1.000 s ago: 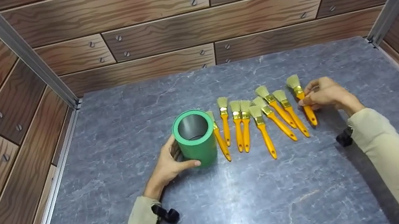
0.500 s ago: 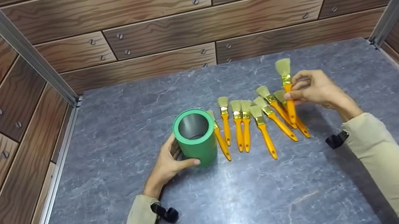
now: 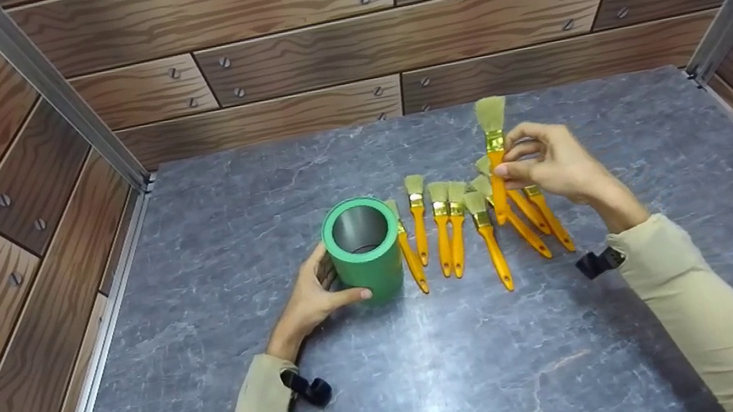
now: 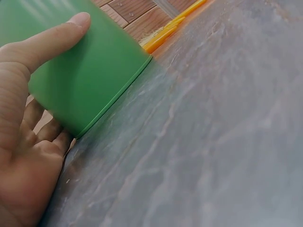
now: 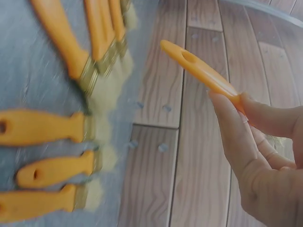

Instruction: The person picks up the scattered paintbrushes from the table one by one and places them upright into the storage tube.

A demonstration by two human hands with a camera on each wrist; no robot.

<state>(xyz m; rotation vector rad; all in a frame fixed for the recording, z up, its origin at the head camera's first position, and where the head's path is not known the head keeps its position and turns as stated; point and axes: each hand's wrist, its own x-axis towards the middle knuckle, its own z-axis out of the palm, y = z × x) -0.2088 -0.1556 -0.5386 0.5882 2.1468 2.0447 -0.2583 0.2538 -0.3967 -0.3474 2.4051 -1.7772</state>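
My left hand (image 3: 312, 301) is wrapped round the side of a green cylindrical container (image 3: 376, 273), thumb in front and fingers behind. The container stands upright on the table, its round mouth facing up. In the left wrist view, its lower edge meets the tabletop under the hand (image 4: 28, 123). My right hand (image 3: 553, 163) pinches a paintbrush (image 3: 497, 175) by its orange handle, bristles up, raised over other brushes. The right wrist view has the handle end of this paintbrush (image 5: 199, 68) between thumb and fingers.
Several more paintbrushes (image 3: 491, 245) with orange handles and pale bristles lie in a loose row right of the container, bristles toward the back. The grey marbled table (image 3: 479, 378) is bounded by wood-patterned walls (image 3: 294, 64) and metal posts.
My right hand has lifted the rightmost paintbrush off the table and carried it left over the others. The left hand and container have stayed in place.
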